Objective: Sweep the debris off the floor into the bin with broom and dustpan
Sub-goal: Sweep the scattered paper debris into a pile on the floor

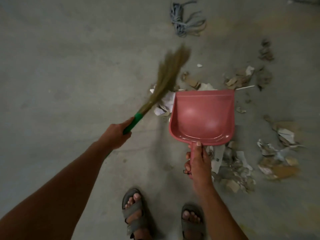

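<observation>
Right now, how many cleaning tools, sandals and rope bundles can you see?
Cleaning tools: 2, the broom and the pink dustpan
Sandals: 2, left sandal and right sandal
Rope bundles: 1, the grey rope bundle
Total: 5

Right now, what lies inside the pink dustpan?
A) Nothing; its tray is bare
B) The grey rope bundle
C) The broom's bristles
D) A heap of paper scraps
A: the dustpan shows only bare pink plastic, while the debris lies on the floor beyond and beside it and the broom is off to its left.
</observation>
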### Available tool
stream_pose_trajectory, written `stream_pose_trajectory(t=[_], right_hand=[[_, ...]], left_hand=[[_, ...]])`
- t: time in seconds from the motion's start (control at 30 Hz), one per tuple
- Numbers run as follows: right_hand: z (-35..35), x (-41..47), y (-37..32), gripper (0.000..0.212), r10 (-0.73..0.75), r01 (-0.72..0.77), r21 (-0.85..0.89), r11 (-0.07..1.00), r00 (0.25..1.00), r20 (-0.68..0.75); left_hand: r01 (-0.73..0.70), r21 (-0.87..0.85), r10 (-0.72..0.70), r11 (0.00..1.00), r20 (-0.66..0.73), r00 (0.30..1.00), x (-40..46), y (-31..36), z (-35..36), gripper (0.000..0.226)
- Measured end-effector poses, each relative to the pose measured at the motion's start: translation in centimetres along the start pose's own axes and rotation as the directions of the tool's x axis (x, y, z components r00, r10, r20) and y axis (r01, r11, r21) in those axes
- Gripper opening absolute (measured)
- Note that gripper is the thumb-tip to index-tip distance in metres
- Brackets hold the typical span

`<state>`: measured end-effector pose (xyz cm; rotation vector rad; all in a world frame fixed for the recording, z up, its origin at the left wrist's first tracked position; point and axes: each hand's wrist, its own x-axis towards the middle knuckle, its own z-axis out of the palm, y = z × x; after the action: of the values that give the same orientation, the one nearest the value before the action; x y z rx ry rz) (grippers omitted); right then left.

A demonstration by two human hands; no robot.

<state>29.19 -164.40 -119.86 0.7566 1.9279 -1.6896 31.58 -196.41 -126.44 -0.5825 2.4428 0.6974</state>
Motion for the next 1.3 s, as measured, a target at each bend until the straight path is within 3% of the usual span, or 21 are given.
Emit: stream_pose_trajectory(t=[0.13,0.27,0.43,0.53,0.77,0.9,1.0,1.1,1.3], right_hand=[[-3.2,1.1,-0.9,0.046,0.013,-0.012,0.032,0.999,0.999,-0.031],[-6.0,1.6,-1.6,0.057,0.008,-0.005,0.047,0.999,0.998,-0.064],[-9.4,2.1,-1.4,0.061,-0.001,0.003,0.030,1.000,0.998,-0.066],[-10.9,2.2,-1.0,0.055,0.019,-0.015,0.045,0.999,0.997,-0.075],[-14.1,1.9,-0.1,0.053,0.040,-0.033,0.080,0.996,0.996,-0.085],[-15.8,1.7,-0.2,0.058,0.029,-0.022,0.079,0.997,0.995,-0.091],[-16.4,1.7,-0.6,0.060,0.008,-0.003,0.065,0.998,0.997,-0.083],[-16.7,1.7,-1.1,0.059,0.015,-0.010,0.057,0.998,0.996,-0.085],[-17.2,1.6,-0.8,0.052,0.000,0.003,0.049,0.999,0.999,-0.053]], left_hand=[[-0.097,-0.054,0.096,0.994,-0.019,0.995,-3.3,1.6,2.1,0.071],[-0.121,-0.116,0.098,0.986,-0.192,0.976,-5.3,2.4,3.1,0.073],[0.061,-0.183,-0.105,0.981,-0.240,0.965,-3.2,5.8,3.0,0.071],[0.119,-0.159,-0.147,0.980,-0.182,0.972,0.4,9.4,2.9,0.070],[-0.116,0.089,0.118,0.989,-0.022,0.993,2.8,17.0,5.8,0.068],[-0.249,0.047,0.251,0.967,-0.038,0.967,-0.7,17.0,7.7,0.072],[-0.274,-0.034,0.268,0.961,-0.130,0.955,-4.7,15.1,9.0,0.074],[-0.210,-0.114,0.175,0.971,-0.262,0.949,-8.6,13.3,10.1,0.074],[0.161,-0.344,-0.276,0.925,-0.317,0.908,-12.7,9.1,11.5,0.071]])
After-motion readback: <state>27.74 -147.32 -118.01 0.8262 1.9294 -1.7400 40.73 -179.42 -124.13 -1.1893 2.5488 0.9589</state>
